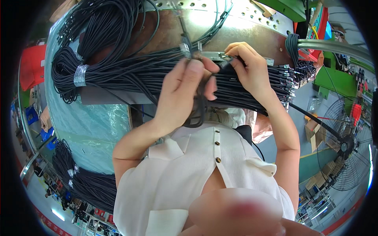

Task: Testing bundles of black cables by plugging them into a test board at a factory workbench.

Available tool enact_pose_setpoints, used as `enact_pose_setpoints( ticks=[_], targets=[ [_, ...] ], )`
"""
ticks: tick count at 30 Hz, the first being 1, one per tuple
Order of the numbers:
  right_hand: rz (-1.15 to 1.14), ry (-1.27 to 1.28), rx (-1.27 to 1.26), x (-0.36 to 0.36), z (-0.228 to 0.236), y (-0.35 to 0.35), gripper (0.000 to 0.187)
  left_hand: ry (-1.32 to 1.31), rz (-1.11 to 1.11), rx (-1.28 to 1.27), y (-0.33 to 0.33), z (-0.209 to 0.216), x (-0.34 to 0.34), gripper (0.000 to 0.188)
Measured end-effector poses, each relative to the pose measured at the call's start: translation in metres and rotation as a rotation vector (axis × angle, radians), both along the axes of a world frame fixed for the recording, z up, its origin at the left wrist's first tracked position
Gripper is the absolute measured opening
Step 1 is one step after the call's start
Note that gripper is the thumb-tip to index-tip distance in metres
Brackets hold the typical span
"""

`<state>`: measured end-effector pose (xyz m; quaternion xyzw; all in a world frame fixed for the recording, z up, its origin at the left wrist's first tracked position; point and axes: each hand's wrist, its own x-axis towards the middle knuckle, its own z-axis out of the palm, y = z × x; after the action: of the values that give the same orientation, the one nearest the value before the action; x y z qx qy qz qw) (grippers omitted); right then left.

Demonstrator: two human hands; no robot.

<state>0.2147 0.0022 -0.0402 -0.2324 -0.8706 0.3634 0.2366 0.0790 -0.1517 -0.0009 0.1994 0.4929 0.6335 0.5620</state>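
Note:
Above the near edge of the bench, my left hand [178, 92] is closed around a black cable [201, 112] whose loop hangs below the fingers. Metal connector ends [185, 48] stick up beyond its thumb, blurred by motion. To its right, my right hand [252, 70] pinches a black cable end [226, 63] between thumb and fingertips; its tip is partly hidden. Under both hands lies a thick bundle of black cables [134, 74], bound at the left with silver tape [80, 75]. Many of its silver-tipped ends [289, 78] fan out at the right.
More coiled black cables [112, 27] lie at the back left. Clear plastic sheeting [98, 129] covers the left bench, with another cable bundle [84, 181] below it. A perforated metal strip [252, 15] runs along the back. A black fan [344, 145] stands at the right.

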Motion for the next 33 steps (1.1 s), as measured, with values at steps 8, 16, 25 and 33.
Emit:
enact_pose_setpoints(
  ticks=[8, 16, 25, 33],
  targets=[
    [0.097, -0.026, 0.256, 0.005, 0.019, 0.001, 0.024, 0.001, -0.183, -0.149, 0.006, -0.013, 0.005, 0.032],
    [0.155, -0.033, 0.774, 0.023, 0.031, 0.019, 0.019, 0.475, -0.540, -0.125, -0.003, 0.005, -0.003, 0.029],
    [-0.019, -0.066, -0.218, 0.019, 0.001, 0.013, 0.013, -0.102, -0.233, -0.014, 0.016, 0.010, 0.009, 0.042],
    [0.018, -0.042, 0.095, 0.016, 0.000, 0.009, 0.017, -0.247, -0.201, -0.117, 0.026, 0.003, 0.016, 0.036]
  ],
)
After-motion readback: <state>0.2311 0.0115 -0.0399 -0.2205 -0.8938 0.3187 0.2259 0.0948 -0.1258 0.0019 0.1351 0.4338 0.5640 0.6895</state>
